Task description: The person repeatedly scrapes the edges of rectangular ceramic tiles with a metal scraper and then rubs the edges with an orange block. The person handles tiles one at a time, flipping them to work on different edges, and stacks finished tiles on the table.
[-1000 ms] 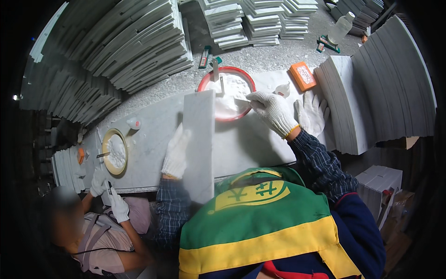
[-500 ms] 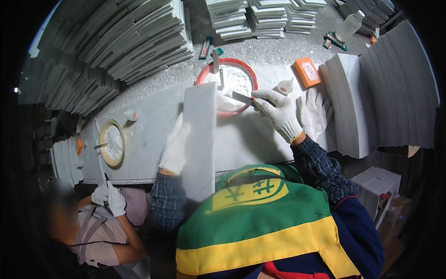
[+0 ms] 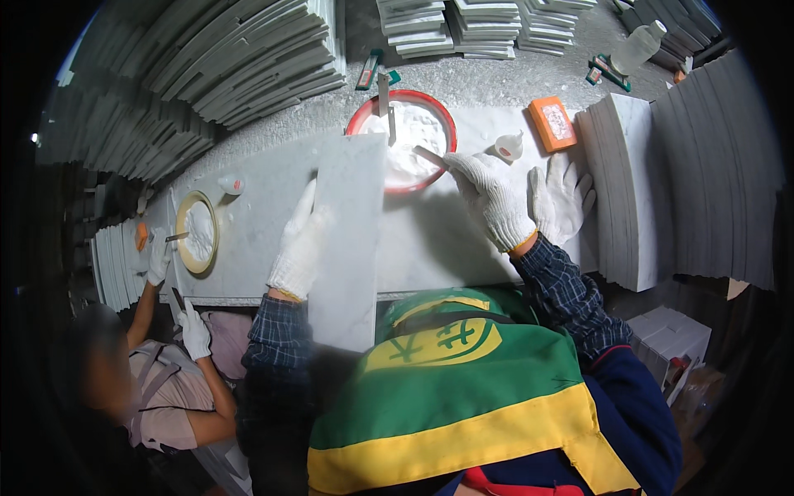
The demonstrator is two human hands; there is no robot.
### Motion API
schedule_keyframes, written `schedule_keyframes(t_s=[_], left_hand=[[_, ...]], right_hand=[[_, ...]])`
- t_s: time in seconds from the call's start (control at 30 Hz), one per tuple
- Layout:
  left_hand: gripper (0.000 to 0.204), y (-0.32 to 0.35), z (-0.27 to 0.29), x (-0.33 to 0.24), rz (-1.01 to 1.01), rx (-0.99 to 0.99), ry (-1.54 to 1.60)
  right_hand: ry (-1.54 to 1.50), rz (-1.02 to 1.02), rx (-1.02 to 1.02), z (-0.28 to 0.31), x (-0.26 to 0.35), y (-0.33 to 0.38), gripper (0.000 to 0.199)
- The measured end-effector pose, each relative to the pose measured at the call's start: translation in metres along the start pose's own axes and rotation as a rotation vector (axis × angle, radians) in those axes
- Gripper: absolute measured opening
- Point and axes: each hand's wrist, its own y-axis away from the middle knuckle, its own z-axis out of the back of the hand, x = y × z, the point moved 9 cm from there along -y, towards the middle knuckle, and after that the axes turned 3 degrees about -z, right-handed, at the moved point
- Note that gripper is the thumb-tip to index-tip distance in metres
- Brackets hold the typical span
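My gloved left hand [image 3: 296,244] grips a long white marble tile [image 3: 346,248] by its left side; the fingers behind it are partly hidden. This tile slants up from the table and sticks out past the front edge. In my gloved right hand [image 3: 494,198] is a putty knife [image 3: 429,156], its blade over the white paste [image 3: 422,136] at the right side of a red-rimmed bowl [image 3: 452,132]. Two more metal blades [image 3: 383,95] stand in the paste at the bowl's left. An empty white glove [image 3: 562,202] lies beside my right hand.
Right of the bowl are a small white squeeze bottle [image 3: 509,147] and an orange block [image 3: 552,124]. Stacked tiles stand right [image 3: 624,190] and left [image 3: 248,58]. A clear bottle [image 3: 638,48] stands far right. At left, a co-worker [image 3: 174,388] works by a cream bowl [image 3: 181,240].
My left hand and the tile have shifted slightly left and nearer. The knife blade has turned more downward over the paste. The co-worker's one hand has moved up beside the cream bowl.
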Motion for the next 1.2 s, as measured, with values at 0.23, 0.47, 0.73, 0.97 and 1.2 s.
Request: schedule_keyframes(t_s=[0.23,0.47,0.73,0.97,1.2], left_hand=[[0.059,0.013,-0.003,-0.001,-0.051,-0.103,-0.001],[0.059,0.025,-0.019,0.012,-0.035,-0.069,0.073],[0.059,0.034,-0.029,0.019,-0.016,-0.012,0.115],[0.060,0.038,-0.035,0.022,-0.018,0.010,0.130],[0.057,0.040,-0.032,0.027,0.052,-0.022,0.178]], right_hand=[[-0.257,-0.392,0.171,-0.017,-0.038,-0.003,0.020],[-0.517,-0.565,0.193,-0.015,-0.047,0.008,0.026],[-0.565,-0.524,0.151,-0.019,-0.032,0.016,0.025],[-0.620,-0.469,0.111,-0.020,-0.036,0.019,0.027],[-0.595,-0.455,0.055,-0.018,-0.037,0.020,0.027]])
